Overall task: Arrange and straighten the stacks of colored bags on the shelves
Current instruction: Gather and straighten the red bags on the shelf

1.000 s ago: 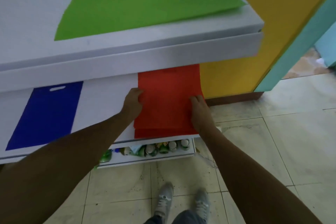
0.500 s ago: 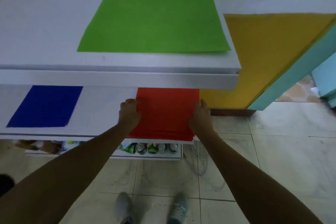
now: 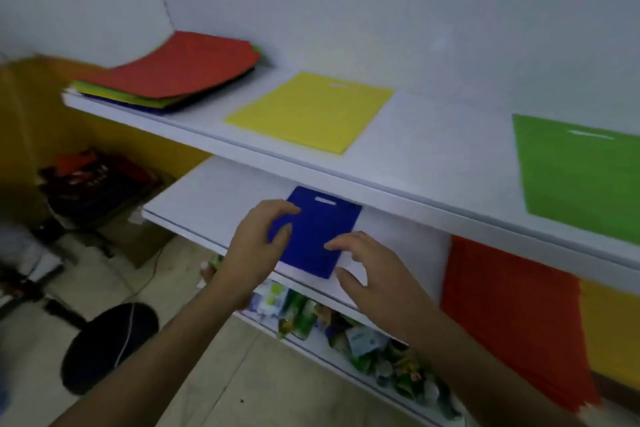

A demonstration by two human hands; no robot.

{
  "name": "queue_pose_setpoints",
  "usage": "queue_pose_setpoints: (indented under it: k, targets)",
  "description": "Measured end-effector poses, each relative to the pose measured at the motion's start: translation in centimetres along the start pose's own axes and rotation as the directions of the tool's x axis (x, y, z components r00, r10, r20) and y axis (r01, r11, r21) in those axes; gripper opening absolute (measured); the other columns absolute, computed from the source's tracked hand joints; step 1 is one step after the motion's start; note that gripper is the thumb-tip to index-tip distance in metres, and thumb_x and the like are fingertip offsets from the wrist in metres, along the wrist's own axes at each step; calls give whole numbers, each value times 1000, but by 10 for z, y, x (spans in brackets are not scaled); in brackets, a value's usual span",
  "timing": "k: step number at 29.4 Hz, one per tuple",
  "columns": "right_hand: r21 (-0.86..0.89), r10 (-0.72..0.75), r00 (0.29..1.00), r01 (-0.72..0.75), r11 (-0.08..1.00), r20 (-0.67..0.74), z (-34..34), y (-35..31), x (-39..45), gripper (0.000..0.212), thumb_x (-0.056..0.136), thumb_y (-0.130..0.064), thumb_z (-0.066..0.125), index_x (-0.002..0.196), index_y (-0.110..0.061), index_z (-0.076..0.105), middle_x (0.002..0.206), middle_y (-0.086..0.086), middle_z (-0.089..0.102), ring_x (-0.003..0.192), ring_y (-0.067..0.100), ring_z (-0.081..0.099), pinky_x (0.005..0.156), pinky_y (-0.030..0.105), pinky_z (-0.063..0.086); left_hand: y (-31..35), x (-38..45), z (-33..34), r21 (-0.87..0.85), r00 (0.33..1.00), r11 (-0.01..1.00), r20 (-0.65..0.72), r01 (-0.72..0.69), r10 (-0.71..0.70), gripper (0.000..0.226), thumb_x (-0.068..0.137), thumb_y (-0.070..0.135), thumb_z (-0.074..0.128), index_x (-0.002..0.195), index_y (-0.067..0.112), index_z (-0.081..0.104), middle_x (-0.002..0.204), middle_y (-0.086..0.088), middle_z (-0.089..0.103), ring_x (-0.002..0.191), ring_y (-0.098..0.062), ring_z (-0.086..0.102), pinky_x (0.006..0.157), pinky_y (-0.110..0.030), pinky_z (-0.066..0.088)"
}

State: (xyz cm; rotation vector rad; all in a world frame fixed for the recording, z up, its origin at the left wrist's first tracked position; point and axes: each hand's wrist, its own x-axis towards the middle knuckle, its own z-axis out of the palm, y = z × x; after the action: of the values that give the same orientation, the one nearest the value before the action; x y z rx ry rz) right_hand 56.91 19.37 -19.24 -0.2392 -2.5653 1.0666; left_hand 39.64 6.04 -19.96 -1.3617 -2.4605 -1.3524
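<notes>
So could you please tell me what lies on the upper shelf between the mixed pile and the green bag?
The head view shows one yellow bag, lying flat between the mixed pile and the green bag.

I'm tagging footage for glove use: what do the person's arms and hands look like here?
Both forearms are bare, with no sleeves in view. The left hand and right hand wear no gloves. No watch, ring or bracelet shows, though the picture is somewhat blurred.

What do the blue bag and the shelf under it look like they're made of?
Blue bag: probably thin non-woven fabric, matte, lying flat, with a die-cut handle slot. Shelf: smooth white panel, likely painted metal or laminate; blur leaves it open.
</notes>
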Motion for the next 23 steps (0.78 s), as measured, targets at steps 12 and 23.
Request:
queue_pose_setpoints:
  k: [12, 23]
  targets:
    - [53, 71, 996, -75, 996, 62, 86, -160, 251, 42, 93, -33, 52, 134, -23, 46, 115, -9, 60, 95, 7, 59, 78, 24, 50, -104, 50, -252, -76, 972, 997, -232, 4, -22, 31, 95, 9, 45, 111, 27, 64, 112, 12, 59, 96, -3, 53, 74, -20, 42]
    - [132, 406, 913, -399, 907, -28, 112, -128, 419, 58, 95, -37, 50, 144, -18, 26, 106, 11, 57, 75, 22, 60, 55, 30, 50, -226, 222, -329, -57, 996, 997, -83, -48, 44, 50, 94, -1, 41, 121, 38, 56, 113, 11, 64, 110, 0, 55, 88, -16, 42]
